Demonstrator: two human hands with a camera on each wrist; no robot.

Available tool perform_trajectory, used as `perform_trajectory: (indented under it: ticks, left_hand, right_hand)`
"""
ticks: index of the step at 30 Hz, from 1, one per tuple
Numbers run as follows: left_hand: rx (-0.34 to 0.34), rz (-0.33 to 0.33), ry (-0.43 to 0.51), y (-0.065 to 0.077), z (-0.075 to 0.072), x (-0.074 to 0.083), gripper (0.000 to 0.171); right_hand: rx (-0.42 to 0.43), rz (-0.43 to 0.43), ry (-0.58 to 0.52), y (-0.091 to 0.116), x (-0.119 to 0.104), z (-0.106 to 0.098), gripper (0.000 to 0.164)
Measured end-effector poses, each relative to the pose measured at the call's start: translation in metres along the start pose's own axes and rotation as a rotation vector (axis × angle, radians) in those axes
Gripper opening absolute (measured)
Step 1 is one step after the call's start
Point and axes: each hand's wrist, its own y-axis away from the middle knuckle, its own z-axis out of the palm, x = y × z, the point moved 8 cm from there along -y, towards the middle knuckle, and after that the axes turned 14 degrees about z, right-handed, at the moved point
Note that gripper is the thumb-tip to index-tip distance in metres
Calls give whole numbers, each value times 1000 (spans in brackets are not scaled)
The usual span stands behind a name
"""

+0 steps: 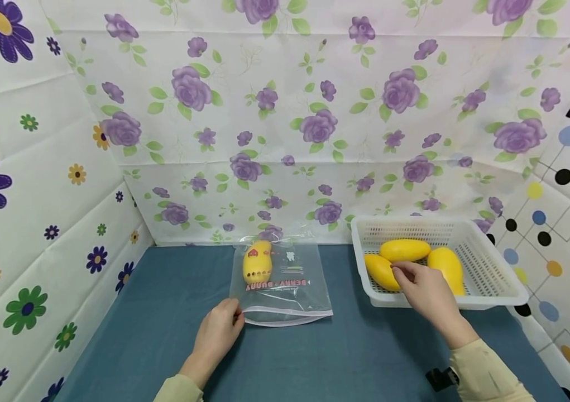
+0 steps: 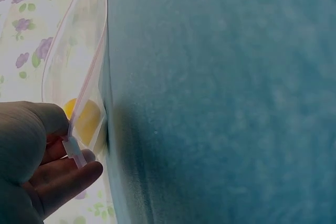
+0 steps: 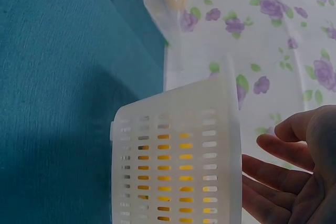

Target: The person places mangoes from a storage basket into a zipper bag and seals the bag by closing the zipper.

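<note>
A clear zip bag (image 1: pixel 310 298) lies on the table with one yellow mango (image 1: pixel 257 258) inside it. My left hand (image 1: pixel 218 329) pinches the near left corner of the bag, by the white slider (image 2: pixel 72 148). In the left wrist view the bag's mouth gapes. To the right, a white plastic basket (image 1: pixel 496 290) holds three yellow mangoes: one at the back (image 1: pixel 404 249), one on the left (image 1: pixel 380 272) and one on the right (image 1: pixel 446 268). Above the basket's near rim hovers my right hand (image 1: pixel 427 293), fingers loosely bent, with nothing in its grasp.
A blue-green cloth (image 1: pixel 164 312) covers the table. Flowered sheets (image 1: pixel 285 100) hang behind and at the left, and a dotted sheet (image 1: pixel 566 234) at the right. A small black device (image 1: pixel 440 379) sits by the right sleeve.
</note>
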Motion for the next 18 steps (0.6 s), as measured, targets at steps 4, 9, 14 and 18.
perform_trajectory:
  ticks: [4, 9, 14, 18]
  left_hand:
    - [3, -5, 1, 1, 1, -1, 31]
    - [1, -1, 3, 2, 2, -2, 32]
    - [-17, 19, -5, 1, 0, -4, 33]
    - [-48, 67, -22, -3, -4, -5, 34]
  right_hand:
    - [-7, 6, 2, -1, 2, 1, 45]
    - [-18, 13, 1, -2, 5, 3, 46]
    - [-22, 21, 5, -3, 8, 4, 44]
    - [-24, 33, 18, -3, 11, 4, 43]
